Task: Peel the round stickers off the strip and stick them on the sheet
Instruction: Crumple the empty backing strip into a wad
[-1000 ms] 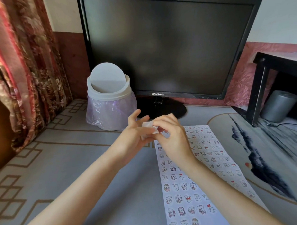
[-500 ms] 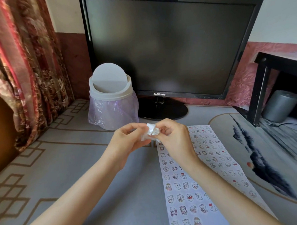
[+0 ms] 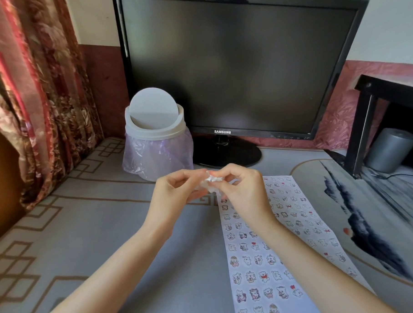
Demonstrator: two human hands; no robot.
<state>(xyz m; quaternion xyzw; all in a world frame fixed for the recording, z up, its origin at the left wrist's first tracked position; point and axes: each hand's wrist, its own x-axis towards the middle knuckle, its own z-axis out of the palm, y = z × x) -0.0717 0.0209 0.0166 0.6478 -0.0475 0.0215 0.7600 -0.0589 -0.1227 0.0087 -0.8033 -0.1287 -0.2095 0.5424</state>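
Grey bench (image 3: 109, 231) first: sheet (image 3: 243, 268) lies flat at right, rows of stickers (image 3: 255, 293) on it. Above its far end, left hand (image 3: 176, 195) and right hand (image 3: 242, 190) pinch the strip (image 3: 212, 182) between them. Both grips are narrow, closed on it, clear of the sheet. Strip is crumpled, so probably spent and balled for the bin (image 3: 156, 144) just behind. Monitor (image 3: 241, 65) beyond, dark.
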